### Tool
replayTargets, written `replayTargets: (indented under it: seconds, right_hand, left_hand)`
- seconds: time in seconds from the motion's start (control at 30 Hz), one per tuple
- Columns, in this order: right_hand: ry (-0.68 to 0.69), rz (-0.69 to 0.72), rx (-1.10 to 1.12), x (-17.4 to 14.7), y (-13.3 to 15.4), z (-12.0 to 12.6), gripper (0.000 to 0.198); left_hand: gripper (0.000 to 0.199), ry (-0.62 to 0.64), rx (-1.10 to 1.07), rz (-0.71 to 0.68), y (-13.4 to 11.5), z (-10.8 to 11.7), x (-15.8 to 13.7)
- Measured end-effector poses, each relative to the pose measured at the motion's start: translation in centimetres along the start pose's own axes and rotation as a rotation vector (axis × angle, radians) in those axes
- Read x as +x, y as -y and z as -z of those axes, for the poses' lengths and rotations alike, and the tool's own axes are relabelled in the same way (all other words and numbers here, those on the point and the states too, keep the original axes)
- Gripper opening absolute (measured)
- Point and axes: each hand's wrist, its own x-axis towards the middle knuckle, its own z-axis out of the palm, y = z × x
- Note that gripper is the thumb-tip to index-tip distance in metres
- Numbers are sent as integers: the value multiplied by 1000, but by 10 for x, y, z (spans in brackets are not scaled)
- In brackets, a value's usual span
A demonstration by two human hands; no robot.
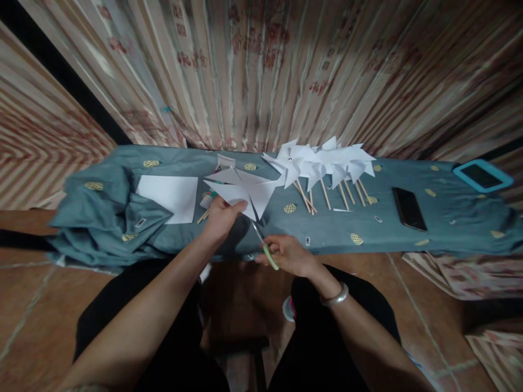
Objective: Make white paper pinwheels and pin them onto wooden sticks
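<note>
My left hand [223, 218] pinches a white paper sheet [241, 193] with slits running from its corners toward the middle. In my right hand [288, 254] is a pair of scissors [267, 253] with pale green handles. The scissor blades reach up to the near slit of the sheet, their tips at the paper. Right of the sheet lies a row of white paper pinwheels [304, 158] on wooden sticks, overlapping one another. Under and behind the held sheet, some small items are partly hidden, too covered to name.
A stack of white paper [183, 198] lies to the left, partly under bunched grey-green cloth [98, 209]. On the right are a dark phone [408, 208] and a blue-framed tablet [482, 175]. A pleated curtain [261, 81] hangs behind the cloth-covered surface.
</note>
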Motion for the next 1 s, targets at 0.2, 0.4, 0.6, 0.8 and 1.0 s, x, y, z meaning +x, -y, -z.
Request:
replayTargets:
  seconds: [0.2,0.4,0.6,0.8,1.0]
  right_hand:
    - [-65,-105,-594,-25,-1,40,26]
    - [-289,-389,-911,-22,-4,63,40]
    - [-396,-440,-960,-1,0,60,38]
    - [-396,-435,-982,6,2,60,35]
    - [-392,-433,-976,9,1,60,30]
  left_hand:
    - [37,4,-138,105,11,4,-6]
    - [42,62,-239,258,18,-5,-19]
    - [33,104,-284,292,18,-5,-21]
    - [25,134,-267,316,17,10,-31]
    - [17,121,-221,331,16,23,-41]
